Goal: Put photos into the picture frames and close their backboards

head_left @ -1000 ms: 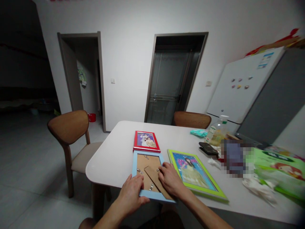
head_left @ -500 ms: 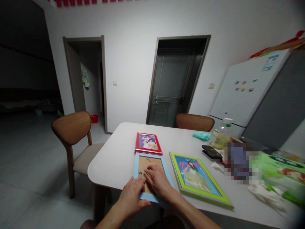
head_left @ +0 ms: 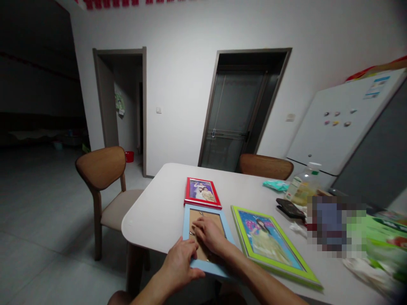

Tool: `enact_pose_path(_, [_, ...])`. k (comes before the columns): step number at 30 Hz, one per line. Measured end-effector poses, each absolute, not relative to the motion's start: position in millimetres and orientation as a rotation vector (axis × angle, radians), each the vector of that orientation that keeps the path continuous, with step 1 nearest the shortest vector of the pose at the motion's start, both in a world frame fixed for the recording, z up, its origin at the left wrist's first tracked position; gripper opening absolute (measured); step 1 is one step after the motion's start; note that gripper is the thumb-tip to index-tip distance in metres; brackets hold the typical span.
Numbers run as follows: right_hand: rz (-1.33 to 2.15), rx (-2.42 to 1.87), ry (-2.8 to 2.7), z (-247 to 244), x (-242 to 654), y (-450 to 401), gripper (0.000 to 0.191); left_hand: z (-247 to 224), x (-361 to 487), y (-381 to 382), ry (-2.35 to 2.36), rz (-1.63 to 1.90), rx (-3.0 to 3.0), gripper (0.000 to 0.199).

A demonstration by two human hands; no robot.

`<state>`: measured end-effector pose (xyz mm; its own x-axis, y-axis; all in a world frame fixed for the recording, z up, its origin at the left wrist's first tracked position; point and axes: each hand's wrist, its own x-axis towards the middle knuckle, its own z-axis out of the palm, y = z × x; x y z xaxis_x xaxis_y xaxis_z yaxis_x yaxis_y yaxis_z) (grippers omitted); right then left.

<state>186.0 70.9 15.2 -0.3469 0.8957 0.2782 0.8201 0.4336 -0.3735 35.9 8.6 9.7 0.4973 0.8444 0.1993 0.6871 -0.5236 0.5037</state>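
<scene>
A light blue picture frame (head_left: 186,222) lies face down near the table's front edge, its brown backing board (head_left: 216,218) and small metal clips showing. My left hand (head_left: 181,262) grips the frame's near left corner, thumb low along the outer edge and fingers over the backing. My right hand (head_left: 210,235) rests on the backing with bent fingers close to a metal clip (head_left: 192,233); whatever is under its fingertips is hidden. Against the far side of the blue frame sits a red picture frame (head_left: 186,192), photo up. A lime green picture frame (head_left: 244,245) lies to the right, photo up.
On the right of the white table (head_left: 152,207) are a bottle (head_left: 300,188), a black wallet-like object (head_left: 290,208), a teal packet (head_left: 276,185), crumpled tissues and a green package (head_left: 375,231). Wooden chairs stand at the left (head_left: 101,167) and far side (head_left: 265,166).
My right hand's fingers have moved slightly farther up the backing board, uncovering a clip near its lower end. My left hand stays at the corner. The view has shifted slightly left.
</scene>
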Motion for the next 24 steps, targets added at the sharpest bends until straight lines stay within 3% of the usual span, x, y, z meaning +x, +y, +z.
enact_pose_path(14, [0.213,-1.924,-1.82,-8.9,199.1,143.8,0.019,16.8,36.2,0.4,1.318,0.572,2.404,0.035])
enact_pose_path(21, [0.242,-1.806,-1.769,6.0,199.9,137.9,0.023,19.5,52.6,-2.9,1.327,0.439,2.404,0.065])
enact_pose_path(24, [0.308,-1.698,-1.758,16.3,213.2,127.0,0.029,14.7,70.7,0.2,1.251,0.318,2.461,0.063])
